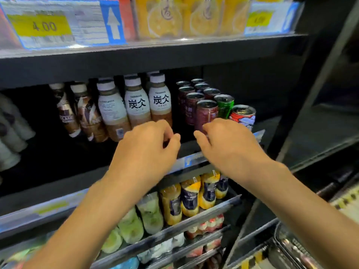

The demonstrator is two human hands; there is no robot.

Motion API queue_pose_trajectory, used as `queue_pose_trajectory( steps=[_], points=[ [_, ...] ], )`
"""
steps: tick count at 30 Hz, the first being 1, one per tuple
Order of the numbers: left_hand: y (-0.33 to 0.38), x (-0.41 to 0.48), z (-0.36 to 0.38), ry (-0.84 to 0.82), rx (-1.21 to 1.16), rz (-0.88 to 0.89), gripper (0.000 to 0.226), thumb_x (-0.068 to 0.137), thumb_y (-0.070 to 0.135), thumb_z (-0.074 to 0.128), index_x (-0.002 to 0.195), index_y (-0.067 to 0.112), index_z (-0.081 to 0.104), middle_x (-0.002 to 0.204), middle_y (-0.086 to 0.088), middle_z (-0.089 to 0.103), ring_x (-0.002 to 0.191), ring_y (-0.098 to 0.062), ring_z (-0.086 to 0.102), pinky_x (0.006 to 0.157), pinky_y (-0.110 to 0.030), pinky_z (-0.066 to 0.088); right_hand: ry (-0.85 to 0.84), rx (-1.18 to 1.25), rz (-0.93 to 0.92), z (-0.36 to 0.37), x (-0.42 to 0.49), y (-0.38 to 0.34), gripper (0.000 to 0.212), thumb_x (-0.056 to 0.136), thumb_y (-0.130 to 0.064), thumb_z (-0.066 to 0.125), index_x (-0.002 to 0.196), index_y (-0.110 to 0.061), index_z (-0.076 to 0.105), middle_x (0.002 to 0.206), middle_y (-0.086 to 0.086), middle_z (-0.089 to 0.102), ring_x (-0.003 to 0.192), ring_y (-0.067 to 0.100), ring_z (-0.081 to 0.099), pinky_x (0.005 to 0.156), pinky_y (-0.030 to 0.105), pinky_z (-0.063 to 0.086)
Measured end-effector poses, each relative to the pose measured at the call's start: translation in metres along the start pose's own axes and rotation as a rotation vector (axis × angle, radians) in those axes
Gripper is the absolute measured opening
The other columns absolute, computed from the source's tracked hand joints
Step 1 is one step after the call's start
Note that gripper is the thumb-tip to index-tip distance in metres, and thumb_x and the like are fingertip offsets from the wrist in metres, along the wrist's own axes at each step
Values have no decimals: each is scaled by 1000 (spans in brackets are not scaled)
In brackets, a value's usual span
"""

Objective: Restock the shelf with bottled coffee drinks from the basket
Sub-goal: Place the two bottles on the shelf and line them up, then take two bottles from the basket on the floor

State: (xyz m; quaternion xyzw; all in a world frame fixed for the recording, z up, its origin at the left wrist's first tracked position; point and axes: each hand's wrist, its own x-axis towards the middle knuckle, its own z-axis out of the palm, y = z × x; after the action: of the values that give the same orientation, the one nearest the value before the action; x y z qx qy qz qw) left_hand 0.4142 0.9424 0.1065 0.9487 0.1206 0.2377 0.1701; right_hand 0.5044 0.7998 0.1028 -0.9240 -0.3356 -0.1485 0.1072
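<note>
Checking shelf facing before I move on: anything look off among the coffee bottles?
One white-label bottle shows its back label, small print and a code, while the two bottles right of it face front.

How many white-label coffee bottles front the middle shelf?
3, side by side: left bottle, middle bottle, right bottle nearest the cans. Caps behind them suggest more, hidden.
</note>
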Motion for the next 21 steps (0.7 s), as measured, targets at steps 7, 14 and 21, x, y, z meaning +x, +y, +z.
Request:
queue_pose_trajectory(
  steps=[7,14,21],
  points=[
    [100,-22,86,-40,114,539,33,84,43,43,76,18,63,65,-1,59,56,-28,60,47,-31,40,-28,-215,339,-27,-121,76,41,100,-48,27,97,-24,61,96,-4,61,97,25,63,71,33,46],
    [222,-53,176,-309,140,947,17,91,36,60,86,20,59,80,-2,59,72,-26,63,53,-32,34,-196,-319,769,-31,-237,171,35,99,-46,36,98,-22,61,105,3,64,101,31,63,67,31,38],
    [327,-82,306,-587,146,1149,22,100,34,42,113,21,56,111,-3,62,104,-27,61,68,-33,33,-355,-241,1132,3,-316,266,33,98,-44,41,109,-24,64,109,2,66,101,29,64,67,31,36]
  ],
)
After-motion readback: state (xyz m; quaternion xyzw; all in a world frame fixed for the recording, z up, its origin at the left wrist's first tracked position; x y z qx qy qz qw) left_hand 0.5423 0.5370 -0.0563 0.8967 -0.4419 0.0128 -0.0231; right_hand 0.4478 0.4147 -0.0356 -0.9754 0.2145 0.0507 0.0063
